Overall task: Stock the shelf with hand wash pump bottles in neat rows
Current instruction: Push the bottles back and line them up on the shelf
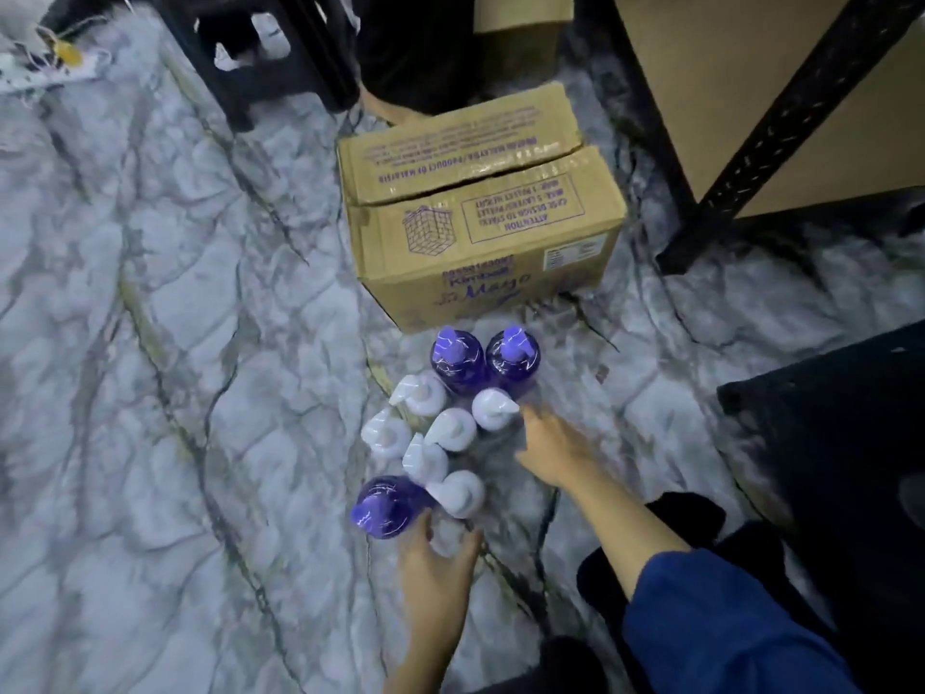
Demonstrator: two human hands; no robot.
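Looking down at a marble-pattern floor (150, 343). Seeing a cluster of pump bottles (440, 433) standing upright on it, just in front of a closed cardboard box (480, 212). None sitting on the shelf (781, 122) at upper right; only its black slotted frame and a brown board showing.

Counting two purple bottles (485, 360) side by side at the far end next to the box, six or so white bottles (450, 428) packed behind them, one more purple bottle (388, 503) at the near left corner. Looks like clear wrap over some of them, too blurred for confirming.

Left hand (435, 558) reaching in from below, grip spread, thumb touching the near purple bottle, fingers (468, 538) curling beside a white one. Not clamping on anything.

Right hand (550, 448) lying at the right side of the cluster, blue sleeve (711, 628) behind it. Fingertips touching near the far white bottle (493, 408); grip loose, motion-blurred, so unable to tell if holding.

Black stool (260, 47) standing at top left, well apart from the bottles.
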